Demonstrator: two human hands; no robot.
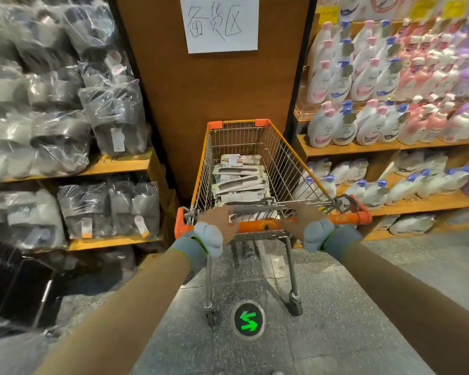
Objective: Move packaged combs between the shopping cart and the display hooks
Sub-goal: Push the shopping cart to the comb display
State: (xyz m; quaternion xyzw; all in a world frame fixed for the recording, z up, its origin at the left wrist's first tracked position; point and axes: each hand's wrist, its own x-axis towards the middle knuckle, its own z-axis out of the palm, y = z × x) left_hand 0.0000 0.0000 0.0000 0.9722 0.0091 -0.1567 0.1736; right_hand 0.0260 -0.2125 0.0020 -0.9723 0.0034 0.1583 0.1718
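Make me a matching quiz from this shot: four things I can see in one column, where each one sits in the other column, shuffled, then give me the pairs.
Column one
1. packaged combs
2. paper sign
3. green arrow marker
4. pump bottles

Column two
A. set in the floor
B. inside the shopping cart
C. lined up on the shelves at the right
D. stuck on the brown panel

Pairs: 1-B, 2-D, 3-A, 4-C
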